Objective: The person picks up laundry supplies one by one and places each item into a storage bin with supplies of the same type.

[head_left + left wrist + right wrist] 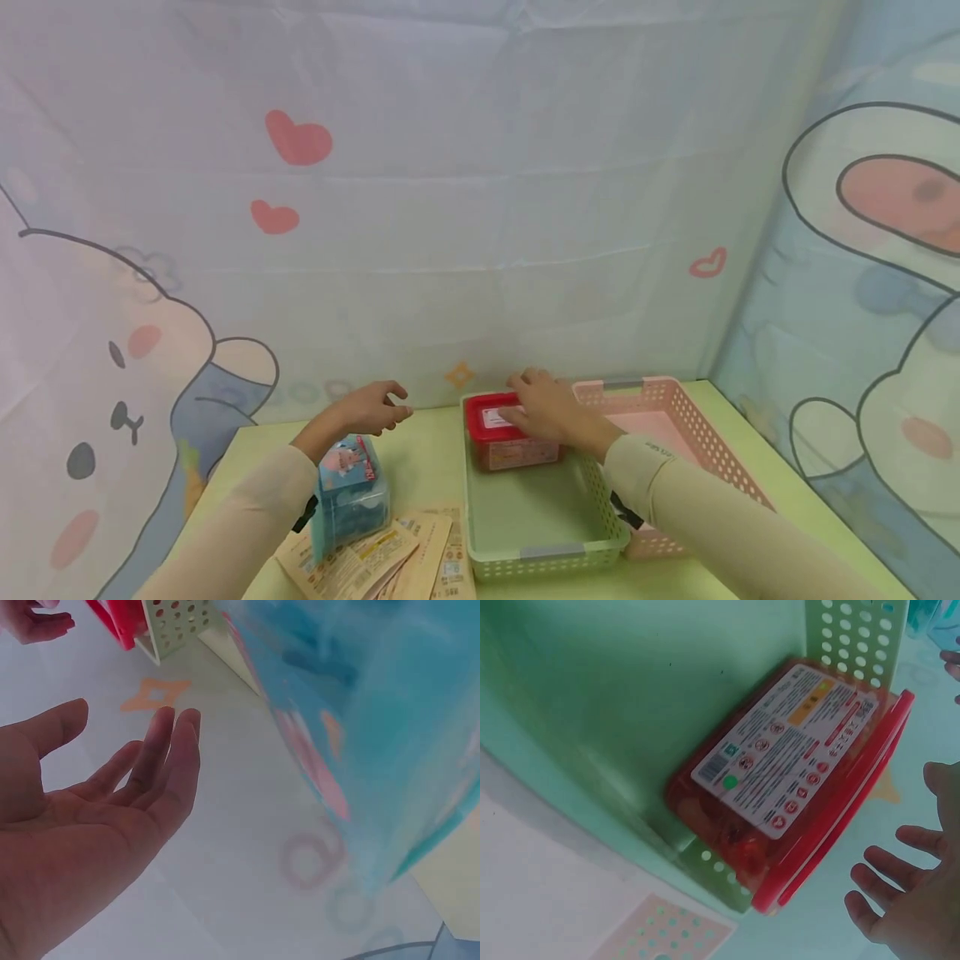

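Here, paper packets (429, 558) lie nearest, and a blue package (350, 487) stands at their far edge. Just beyond it, the left hand (371, 408) is loosely spread. The red-lidded box (521, 455) sits inside the green basket (532, 512), at its far end; near the box, the right hand (551, 408) has relaxed, separated fingers.

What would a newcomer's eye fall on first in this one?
Probably the red-lidded clear tub at the far end of the green basket, with the right hand over its lid. Next, perhaps, the large cartoon animals printed on the cloth at both sides. The blue-and-clear package also stands out, left of the basket and below the left hand.
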A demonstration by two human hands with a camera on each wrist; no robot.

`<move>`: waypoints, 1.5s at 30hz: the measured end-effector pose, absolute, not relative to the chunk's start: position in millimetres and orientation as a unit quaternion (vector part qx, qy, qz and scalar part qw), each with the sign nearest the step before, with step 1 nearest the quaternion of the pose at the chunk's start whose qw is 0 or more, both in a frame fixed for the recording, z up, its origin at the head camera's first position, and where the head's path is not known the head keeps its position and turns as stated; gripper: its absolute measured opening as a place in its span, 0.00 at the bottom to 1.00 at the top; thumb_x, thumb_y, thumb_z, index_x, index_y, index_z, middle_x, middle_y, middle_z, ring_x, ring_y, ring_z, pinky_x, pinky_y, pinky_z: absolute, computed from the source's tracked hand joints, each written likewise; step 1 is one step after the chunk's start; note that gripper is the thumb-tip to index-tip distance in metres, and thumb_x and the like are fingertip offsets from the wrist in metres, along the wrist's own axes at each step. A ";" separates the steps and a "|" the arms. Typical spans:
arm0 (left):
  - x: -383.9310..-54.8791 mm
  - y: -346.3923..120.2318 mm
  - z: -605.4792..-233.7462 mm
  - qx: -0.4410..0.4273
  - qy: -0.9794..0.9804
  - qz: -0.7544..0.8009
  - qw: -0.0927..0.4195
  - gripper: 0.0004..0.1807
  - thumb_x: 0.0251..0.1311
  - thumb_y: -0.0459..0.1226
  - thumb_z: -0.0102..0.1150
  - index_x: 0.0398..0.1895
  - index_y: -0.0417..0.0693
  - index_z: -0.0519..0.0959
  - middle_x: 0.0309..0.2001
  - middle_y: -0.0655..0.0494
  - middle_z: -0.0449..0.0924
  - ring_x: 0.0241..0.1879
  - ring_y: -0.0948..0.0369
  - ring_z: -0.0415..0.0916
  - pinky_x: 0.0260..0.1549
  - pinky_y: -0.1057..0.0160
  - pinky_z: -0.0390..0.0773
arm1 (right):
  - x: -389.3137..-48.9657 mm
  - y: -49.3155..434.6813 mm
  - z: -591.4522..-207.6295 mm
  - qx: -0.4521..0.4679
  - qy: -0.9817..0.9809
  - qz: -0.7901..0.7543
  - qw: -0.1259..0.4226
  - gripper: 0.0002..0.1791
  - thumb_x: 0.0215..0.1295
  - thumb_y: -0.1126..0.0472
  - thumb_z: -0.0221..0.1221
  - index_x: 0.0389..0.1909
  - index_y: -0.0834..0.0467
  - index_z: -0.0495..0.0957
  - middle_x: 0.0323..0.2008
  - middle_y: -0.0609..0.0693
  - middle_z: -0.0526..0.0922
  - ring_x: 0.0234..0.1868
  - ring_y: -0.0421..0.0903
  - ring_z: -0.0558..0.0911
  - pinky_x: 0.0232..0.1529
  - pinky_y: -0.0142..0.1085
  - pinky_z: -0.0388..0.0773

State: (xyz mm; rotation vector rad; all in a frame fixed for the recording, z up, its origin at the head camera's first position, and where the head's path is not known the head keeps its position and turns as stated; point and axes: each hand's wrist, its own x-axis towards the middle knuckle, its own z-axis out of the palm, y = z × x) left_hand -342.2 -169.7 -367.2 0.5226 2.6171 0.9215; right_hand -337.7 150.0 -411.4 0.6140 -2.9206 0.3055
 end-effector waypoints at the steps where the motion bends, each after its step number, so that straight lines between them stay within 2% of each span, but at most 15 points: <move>1: -342.0 -171.6 -366.2 0.184 0.918 0.316 0.156 0.28 0.79 0.42 0.56 0.72 0.30 0.67 0.59 0.33 0.80 0.54 0.44 0.83 0.51 0.46 0.84 | -336.8 149.0 -411.9 0.209 -0.970 0.101 0.076 0.33 0.77 0.43 0.61 0.72 0.60 0.73 0.67 0.62 0.76 0.69 0.61 0.74 0.66 0.62 0.73; 8: -348.0 -188.7 -366.9 0.188 0.945 0.248 0.104 0.27 0.79 0.43 0.57 0.70 0.32 0.71 0.60 0.31 0.79 0.57 0.40 0.81 0.53 0.42 0.82 | -332.0 137.7 -412.6 0.246 -0.957 0.117 0.104 0.29 0.77 0.46 0.61 0.66 0.63 0.76 0.63 0.64 0.78 0.65 0.62 0.75 0.65 0.60 0.74; 11: -352.4 -198.8 -367.5 0.193 0.948 0.238 0.088 0.26 0.77 0.40 0.55 0.69 0.32 0.72 0.59 0.31 0.80 0.57 0.38 0.81 0.53 0.42 0.82 | -329.9 131.6 -412.6 0.257 -0.954 0.113 0.109 0.29 0.77 0.46 0.60 0.66 0.63 0.76 0.63 0.63 0.78 0.65 0.62 0.76 0.66 0.58 0.74; 16: -354.8 -217.0 -367.5 0.190 0.948 0.239 0.084 0.25 0.72 0.34 0.51 0.69 0.29 0.72 0.58 0.29 0.80 0.59 0.35 0.79 0.52 0.41 0.81 | -323.3 122.1 -410.7 0.273 -0.949 0.113 0.107 0.29 0.78 0.45 0.60 0.67 0.63 0.75 0.63 0.63 0.78 0.66 0.61 0.75 0.68 0.58 0.73; 22: -355.7 -237.1 -373.4 0.174 0.953 0.238 0.070 0.25 0.73 0.35 0.51 0.68 0.30 0.72 0.59 0.29 0.79 0.59 0.34 0.77 0.54 0.38 0.80 | -316.4 113.7 -409.6 0.285 -0.947 0.110 0.098 0.31 0.79 0.44 0.58 0.69 0.63 0.74 0.64 0.62 0.78 0.67 0.60 0.74 0.71 0.57 0.69; 26: -357.8 -249.3 -380.1 0.171 0.957 0.233 0.028 0.23 0.73 0.35 0.52 0.66 0.32 0.74 0.56 0.31 0.82 0.57 0.35 0.79 0.50 0.40 0.82 | -312.9 110.0 -409.1 0.284 -0.948 0.112 0.092 0.31 0.79 0.43 0.58 0.70 0.61 0.74 0.64 0.60 0.78 0.67 0.58 0.75 0.71 0.56 0.70; 30: -358.1 -259.8 -384.6 0.164 0.957 0.239 -0.001 0.22 0.74 0.35 0.50 0.65 0.31 0.75 0.56 0.30 0.81 0.55 0.35 0.80 0.46 0.42 0.82 | -309.0 105.6 -409.4 0.291 -0.945 0.116 0.092 0.31 0.78 0.42 0.59 0.69 0.60 0.75 0.63 0.59 0.78 0.64 0.56 0.77 0.68 0.54 0.73; 32: -357.6 -264.2 -386.3 0.159 0.957 0.242 -0.003 0.22 0.76 0.34 0.47 0.66 0.30 0.74 0.57 0.27 0.80 0.54 0.35 0.80 0.43 0.44 0.81 | -307.4 102.8 -410.1 0.297 -0.943 0.118 0.094 0.31 0.78 0.42 0.59 0.69 0.60 0.75 0.62 0.58 0.78 0.62 0.54 0.77 0.66 0.53 0.75; 36: -357.1 -272.7 -388.5 0.140 0.959 0.244 -0.001 0.24 0.78 0.34 0.40 0.69 0.28 0.71 0.62 0.23 0.75 0.57 0.32 0.78 0.42 0.44 0.80 | -305.1 97.0 -411.7 0.311 -0.938 0.125 0.093 0.32 0.77 0.42 0.60 0.68 0.60 0.75 0.61 0.57 0.79 0.60 0.53 0.77 0.64 0.52 0.77; 41: -358.8 -285.3 -394.5 0.110 0.958 0.265 0.005 0.27 0.81 0.36 0.32 0.73 0.27 0.66 0.66 0.21 0.71 0.62 0.30 0.74 0.48 0.41 0.79 | -304.4 90.3 -415.5 0.320 -0.935 0.118 0.097 0.33 0.78 0.39 0.58 0.70 0.59 0.74 0.63 0.56 0.78 0.65 0.53 0.76 0.64 0.50 0.77; 45: -357.3 -296.0 -401.1 0.097 0.942 0.319 0.026 0.29 0.82 0.37 0.26 0.75 0.24 0.61 0.68 0.21 0.69 0.64 0.30 0.72 0.51 0.40 0.81 | -303.0 83.7 -418.6 0.323 -0.935 0.113 0.097 0.35 0.78 0.37 0.58 0.71 0.59 0.73 0.62 0.55 0.79 0.64 0.51 0.77 0.64 0.48 0.78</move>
